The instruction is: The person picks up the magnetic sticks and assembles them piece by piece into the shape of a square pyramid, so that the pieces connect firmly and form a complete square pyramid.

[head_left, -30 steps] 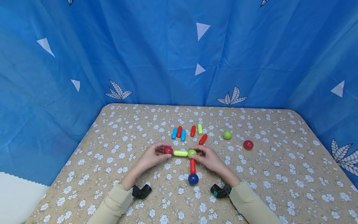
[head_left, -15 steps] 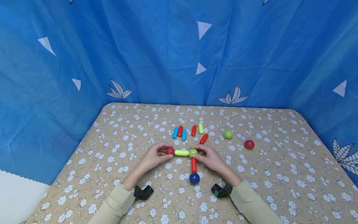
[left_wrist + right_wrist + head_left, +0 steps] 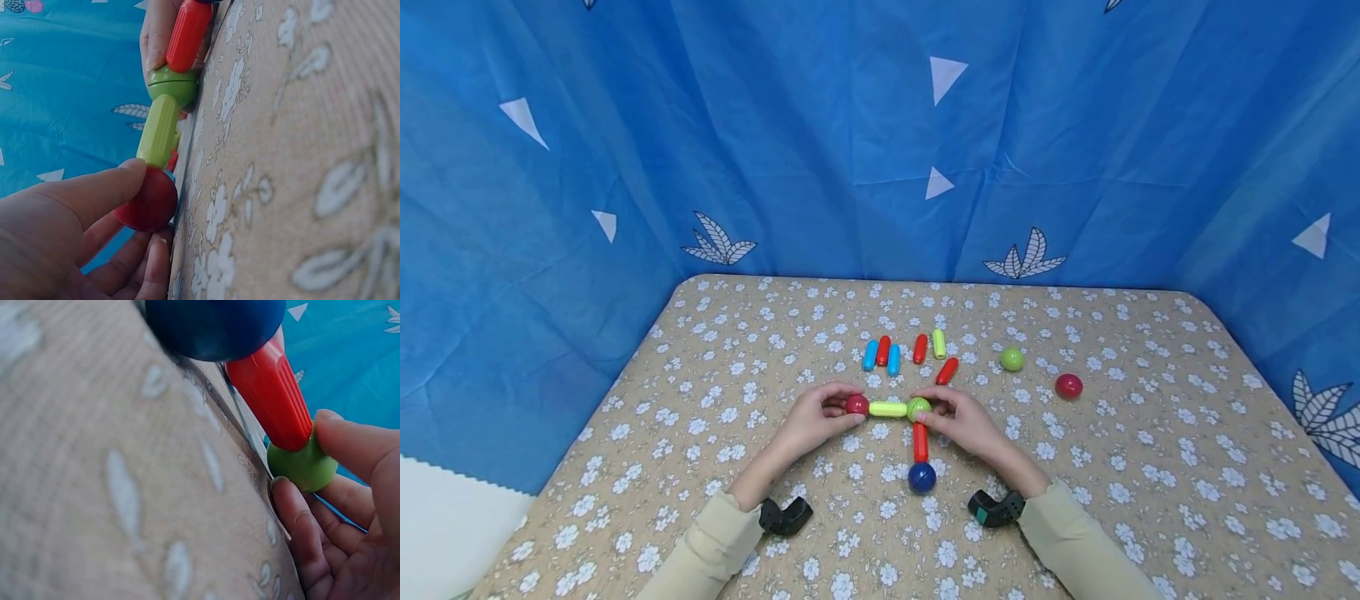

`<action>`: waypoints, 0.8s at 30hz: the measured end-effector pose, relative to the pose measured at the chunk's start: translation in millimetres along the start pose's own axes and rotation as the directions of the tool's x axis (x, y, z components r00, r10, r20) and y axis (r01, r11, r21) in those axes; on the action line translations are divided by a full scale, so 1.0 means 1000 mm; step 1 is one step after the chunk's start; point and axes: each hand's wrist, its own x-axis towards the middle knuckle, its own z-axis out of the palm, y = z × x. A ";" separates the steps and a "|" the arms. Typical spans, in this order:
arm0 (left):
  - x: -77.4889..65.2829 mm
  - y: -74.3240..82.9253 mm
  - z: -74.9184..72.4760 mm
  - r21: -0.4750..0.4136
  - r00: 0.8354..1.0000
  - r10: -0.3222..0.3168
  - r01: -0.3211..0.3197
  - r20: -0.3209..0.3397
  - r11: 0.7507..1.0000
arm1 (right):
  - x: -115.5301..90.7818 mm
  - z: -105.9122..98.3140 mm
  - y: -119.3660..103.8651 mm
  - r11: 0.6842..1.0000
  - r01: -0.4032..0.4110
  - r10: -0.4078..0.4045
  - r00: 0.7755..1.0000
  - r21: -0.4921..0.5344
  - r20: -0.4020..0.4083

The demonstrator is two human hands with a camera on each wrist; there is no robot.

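My left hand (image 3: 816, 418) pinches a red ball (image 3: 150, 203) between thumb and fingers. A yellow-green ribbed rod (image 3: 888, 409) joins that ball to a green ball (image 3: 305, 464), which my right hand (image 3: 958, 421) grips between thumb and fingers. From the green ball a red rod (image 3: 272, 397) runs toward me to a dark blue ball (image 3: 922, 477). Together the joined balls and rods form an L shape, low at the tablecloth. In the right wrist view the blue ball is cut off by the top edge.
Behind the hands lie loose rods: two blue rods (image 3: 893, 360), several red rods (image 3: 947, 371) and a yellow-green rod (image 3: 939, 343). To the right are a loose green ball (image 3: 1012, 359) and a red ball (image 3: 1069, 386). Blue curtains (image 3: 865, 150) enclose the flowered table (image 3: 1150, 400).
The whole view has shifted very slightly. Both hands keep hold of the red and green balls, and the joined pieces keep the same shape.
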 end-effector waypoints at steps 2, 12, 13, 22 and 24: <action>0.000 -0.001 0.001 0.013 1.000 0.007 -0.007 -0.002 1.000 | 0.000 -0.001 0.000 1.000 0.003 -0.003 1.000 0.012 0.005; -0.001 0.006 0.004 0.167 0.995 0.082 -0.071 -0.060 0.983 | 0.000 -0.003 0.003 1.000 -0.012 0.012 1.000 0.025 -0.001; -0.002 0.008 0.004 0.201 0.992 0.098 -0.080 -0.078 0.976 | 0.001 -0.003 0.003 1.000 -0.008 0.008 1.000 0.028 0.000; -0.025 0.037 0.013 0.370 0.952 0.305 -0.274 -0.029 0.888 | 0.002 0.000 0.005 0.998 -0.001 0.001 1.000 0.056 0.015; -0.033 0.041 0.020 0.332 0.947 0.309 -0.320 0.086 0.887 | 0.001 -0.001 0.006 0.998 -0.002 0.001 1.000 0.055 0.014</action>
